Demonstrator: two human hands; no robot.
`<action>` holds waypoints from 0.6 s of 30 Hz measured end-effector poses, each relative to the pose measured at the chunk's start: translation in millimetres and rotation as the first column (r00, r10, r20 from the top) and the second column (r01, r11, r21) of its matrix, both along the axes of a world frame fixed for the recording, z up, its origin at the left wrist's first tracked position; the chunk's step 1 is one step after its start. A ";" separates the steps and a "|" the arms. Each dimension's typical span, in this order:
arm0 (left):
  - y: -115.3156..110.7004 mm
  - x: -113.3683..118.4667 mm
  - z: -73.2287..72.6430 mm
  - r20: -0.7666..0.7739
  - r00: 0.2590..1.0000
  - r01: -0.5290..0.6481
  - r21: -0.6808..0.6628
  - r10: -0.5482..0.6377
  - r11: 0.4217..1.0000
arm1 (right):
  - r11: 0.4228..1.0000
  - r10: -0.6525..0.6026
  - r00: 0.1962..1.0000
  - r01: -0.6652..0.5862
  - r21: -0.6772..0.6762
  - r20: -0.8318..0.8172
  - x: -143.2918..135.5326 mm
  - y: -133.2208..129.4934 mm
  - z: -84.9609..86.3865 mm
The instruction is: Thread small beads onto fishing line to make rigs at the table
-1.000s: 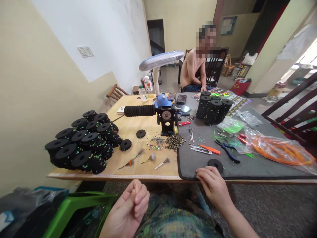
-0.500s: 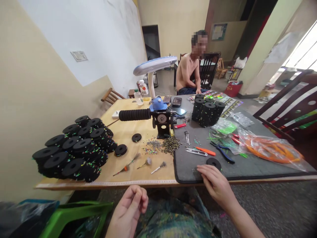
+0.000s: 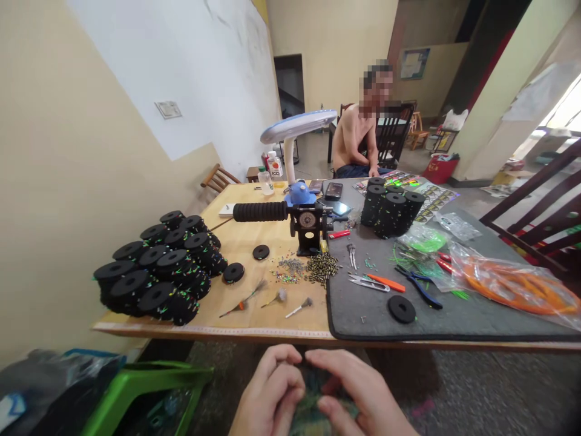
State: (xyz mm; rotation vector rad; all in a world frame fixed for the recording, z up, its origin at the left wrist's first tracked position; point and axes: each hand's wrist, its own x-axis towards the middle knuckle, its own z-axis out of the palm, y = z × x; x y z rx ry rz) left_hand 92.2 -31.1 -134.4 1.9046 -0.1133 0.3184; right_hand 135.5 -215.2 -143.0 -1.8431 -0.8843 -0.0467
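Foam ring (image 3: 394,311), black and flat, is lying on the gray mat (image 3: 467,318) near the front edge of the counter (image 3: 204,331), at one o'clock from the person's right hand (image 3: 364,387). The left hand (image 3: 272,390) is facing it from nine o'clock, and both are hovering in front of that edge, their forefingers nearly meeting. The left grip is curling inward; whether it is pinching something tiny, one cannot tell. The right grip is standing spread, its thumb apart from the forefinger.

Around the ring, tiny metal bits (image 3: 363,319) are lying at nine o'clock, snips (image 3: 368,283) at ten, an orange tool (image 3: 385,283) at eleven and blue pliers (image 3: 425,290) at one. Seen from between the hands, a white stick (image 3: 297,309) with a dark tip is resting at twelve, a pile of beads (image 3: 321,268) is lying beyond it, and black rolls (image 3: 157,257) are standing crowded together at ten.
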 end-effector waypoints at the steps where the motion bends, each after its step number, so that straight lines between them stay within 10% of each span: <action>1: -0.1 0.8 -2.0 0.010 1.000 -0.004 0.037 0.003 0.999 | 1.000 0.029 0.997 -0.029 -0.004 -0.075 -1.0 6.7 -2.6; 5: 6.8 6.8 -12.9 -0.055 0.994 0.096 0.142 -0.089 0.985 | 0.995 0.034 0.948 -0.062 -0.081 -0.316 0.5 20.4 -24.7; 10: 12.5 12.6 -27.1 -0.129 0.972 0.212 0.137 -0.195 0.968 | 0.966 -0.053 0.976 -0.003 -0.258 -0.212 1.0 20.5 -48.4; 18: 10.1 14.5 -28.6 -0.183 0.972 0.171 0.113 -0.148 0.979 | 0.964 -0.254 0.964 0.245 -0.099 -0.083 12.1 1.7 -38.5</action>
